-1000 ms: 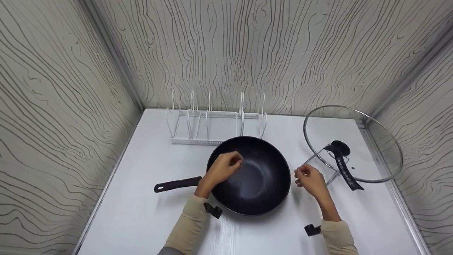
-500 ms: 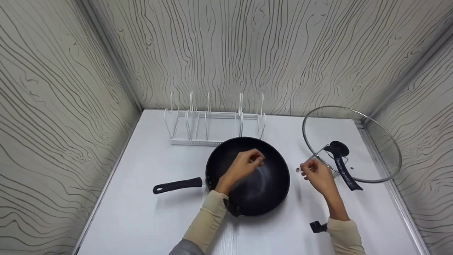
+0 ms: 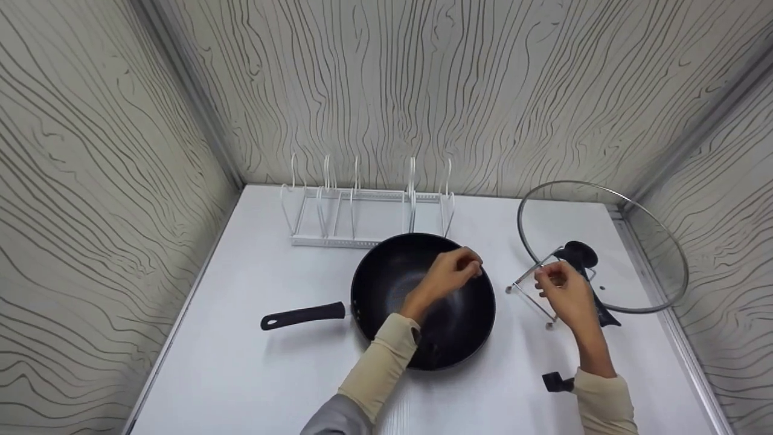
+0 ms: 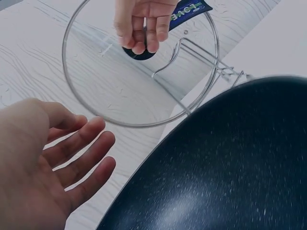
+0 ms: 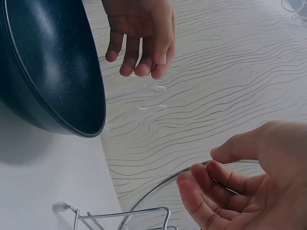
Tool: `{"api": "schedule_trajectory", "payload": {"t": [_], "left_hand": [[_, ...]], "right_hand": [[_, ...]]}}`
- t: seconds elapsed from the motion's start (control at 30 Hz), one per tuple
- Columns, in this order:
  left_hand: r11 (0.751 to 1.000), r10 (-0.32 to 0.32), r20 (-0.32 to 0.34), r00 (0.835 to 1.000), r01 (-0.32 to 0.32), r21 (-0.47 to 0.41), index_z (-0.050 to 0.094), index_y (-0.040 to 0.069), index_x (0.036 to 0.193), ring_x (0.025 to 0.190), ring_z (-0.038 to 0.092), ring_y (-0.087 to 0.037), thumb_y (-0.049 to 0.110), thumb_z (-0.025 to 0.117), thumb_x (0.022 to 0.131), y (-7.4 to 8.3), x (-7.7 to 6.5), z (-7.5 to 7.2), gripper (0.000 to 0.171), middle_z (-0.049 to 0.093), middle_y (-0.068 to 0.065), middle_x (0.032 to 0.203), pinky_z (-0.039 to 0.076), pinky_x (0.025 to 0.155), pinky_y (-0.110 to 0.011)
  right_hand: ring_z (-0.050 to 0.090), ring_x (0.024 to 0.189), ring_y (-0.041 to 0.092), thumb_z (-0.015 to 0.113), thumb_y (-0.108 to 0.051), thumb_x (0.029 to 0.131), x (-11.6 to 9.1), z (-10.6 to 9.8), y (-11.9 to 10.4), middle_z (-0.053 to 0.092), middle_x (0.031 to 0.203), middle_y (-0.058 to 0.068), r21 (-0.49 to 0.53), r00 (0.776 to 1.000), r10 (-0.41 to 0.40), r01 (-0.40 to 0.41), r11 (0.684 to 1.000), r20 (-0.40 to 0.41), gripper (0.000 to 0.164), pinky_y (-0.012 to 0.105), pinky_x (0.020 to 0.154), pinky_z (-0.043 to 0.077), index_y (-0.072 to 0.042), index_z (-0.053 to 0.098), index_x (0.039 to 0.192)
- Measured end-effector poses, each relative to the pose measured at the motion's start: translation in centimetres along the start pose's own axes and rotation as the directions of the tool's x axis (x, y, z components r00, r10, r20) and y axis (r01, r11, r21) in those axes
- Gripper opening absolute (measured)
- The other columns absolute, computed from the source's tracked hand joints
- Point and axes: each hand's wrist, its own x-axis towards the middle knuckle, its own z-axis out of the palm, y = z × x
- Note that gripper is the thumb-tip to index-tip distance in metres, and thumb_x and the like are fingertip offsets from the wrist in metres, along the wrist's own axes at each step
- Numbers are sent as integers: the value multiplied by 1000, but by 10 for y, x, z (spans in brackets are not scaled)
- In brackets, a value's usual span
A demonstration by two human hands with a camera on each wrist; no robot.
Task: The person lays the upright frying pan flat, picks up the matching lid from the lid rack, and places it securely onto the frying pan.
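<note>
A dark wok [image 3: 392, 290] with a black handle [image 3: 305, 315] pointing left sits on the white table. My left hand [image 3: 450, 275] hovers over the wok's right side, fingers loosely bent and holding nothing. A large glass lid [image 4: 96, 103] with a steel rim leans on a wire stand [image 3: 524, 289] at the right. The lid's black knob handle [image 3: 581, 254] carries lettering, partly hidden by my right hand [image 3: 570, 296]. That hand is in front of the stand and lid, its fingers loosely curled around nothing, as the right wrist view shows.
Behind the wok, against the back wall, a white wire rack [image 3: 338, 241] with upright dividers stands on the table [image 3: 235, 374]. Patterned walls [image 3: 386, 90] enclose the table at the back and both sides. A metal edge [image 3: 694, 368] runs along the right side.
My left hand has travelled right across the wok, toward its right rim. The right hand has shifted right and slightly back, toward the lid's handle. Wok, rack and lid stay put.
</note>
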Motion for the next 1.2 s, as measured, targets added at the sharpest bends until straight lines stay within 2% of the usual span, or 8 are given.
{"api": "schedule_trajectory", "payload": {"t": [0.33, 0.5, 0.63, 0.73, 0.8, 0.93, 1.2], "left_hand": [[998, 13, 15, 1000, -13, 56, 72, -1, 115, 87, 70, -1, 5, 59, 105, 3, 23, 24, 18, 80, -12, 102, 53, 80, -12], [997, 8, 31, 999, -10, 73, 72, 2, 117, 94, 73, -6, 7, 59, 105, 5, 31, 35, 18, 80, -10, 108, 53, 84, -13], [992, 2, 50, 999, -9, 124, 72, 3, 118, 102, 74, -9, 9, 60, 106, 7, 38, 43, 18, 80, -9, 113, 56, 90, -18], [988, 3, 62, 998, -12, 156, 71, 2, 120, 105, 74, -12, 9, 61, 106, 8, 44, 51, 18, 80, -10, 115, 58, 95, -23], [986, 1, 71, 997, -13, 166, 71, 1, 120, 105, 74, -12, 7, 61, 106, 8, 47, 56, 19, 79, -10, 115, 59, 96, -24], [978, -7, 98, 995, -14, 207, 70, 0, 122, 106, 74, -11, 6, 61, 106, 9, 54, 65, 19, 79, -9, 116, 54, 93, -14], [947, -64, 148, 987, 13, 320, 70, 6, 125, 113, 70, -8, 9, 59, 108, 11, 66, 83, 21, 75, -5, 123, 51, 94, -11]], "right_hand": [[60, 73, -14, 66, -17, 105, -1, -8, -2, 77, 106, 22, -44, 998, -7, 4, 999, -69, 22, 10, 67, 52, 2, 64, 116], [56, 76, -16, 67, -16, 104, -1, -10, -6, 76, 105, 20, -88, 991, -28, 16, 996, -134, 19, 7, 68, 47, 0, 66, 112], [61, 88, -3, 66, -12, 103, 0, -11, -8, 74, 110, 22, -129, 984, -55, 33, 991, -169, 17, 1, 72, 42, 2, 66, 113], [62, 90, 3, 67, -12, 103, 1, -13, -9, 73, 111, 22, -151, 980, -73, 46, 987, -183, 17, 2, 73, 41, 2, 67, 113], [59, 85, -4, 67, -12, 102, 2, -14, -9, 74, 109, 21, -161, 977, -84, 52, 985, -196, 16, 5, 71, 41, 1, 68, 111], [49, 77, -18, 68, -13, 102, 5, -16, -9, 75, 106, 19, -174, 972, -91, 53, 983, -217, 13, 8, 71, 40, -1, 70, 108], [50, 76, -13, 69, -13, 102, 3, -21, -3, 74, 101, 20, -162, 967, -88, 49, 986, -240, 14, 8, 70, 39, 0, 71, 108]]}}
